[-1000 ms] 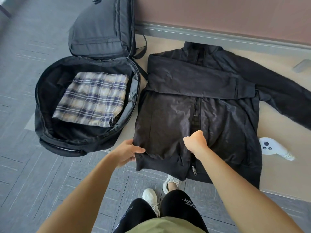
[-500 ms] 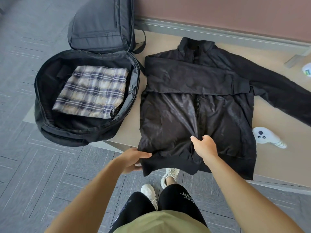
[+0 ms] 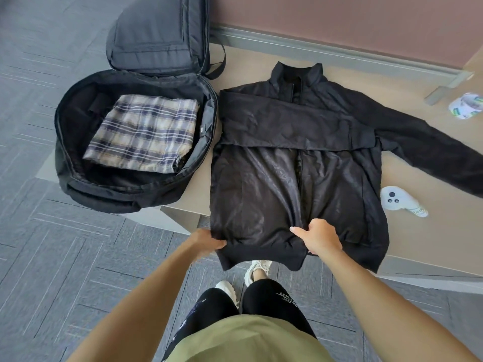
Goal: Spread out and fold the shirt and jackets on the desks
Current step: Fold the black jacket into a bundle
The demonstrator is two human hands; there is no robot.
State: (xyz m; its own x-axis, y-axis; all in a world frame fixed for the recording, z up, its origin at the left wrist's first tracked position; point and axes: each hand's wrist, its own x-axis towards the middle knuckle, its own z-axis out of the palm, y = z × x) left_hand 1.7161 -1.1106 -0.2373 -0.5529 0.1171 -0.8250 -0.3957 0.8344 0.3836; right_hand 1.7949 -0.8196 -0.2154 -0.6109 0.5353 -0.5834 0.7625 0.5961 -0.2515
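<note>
A black zip jacket (image 3: 295, 163) lies front-up on the tan desk (image 3: 433, 231), its hem hanging over the near edge. One sleeve is folded flat across the chest; the other stretches out to the right. My left hand (image 3: 206, 240) pinches the jacket's lower left corner at the hem. My right hand (image 3: 317, 237) grips the fabric by the zip just above the hem band. A folded plaid shirt (image 3: 142, 133) lies inside the open black backpack (image 3: 78, 184).
The backpack sits at the desk's left end, its lid (image 3: 156, 32) thrown back. A white controller (image 3: 400, 201) lies right of the jacket, and a white cap (image 3: 466, 105) at far right. A grey rail and wall run along the desk's back.
Both hands have drawn the jacket's hem toward me over the desk edge. My right hand slid from the zip's middle down to just above the hem band, bunching the fabric.
</note>
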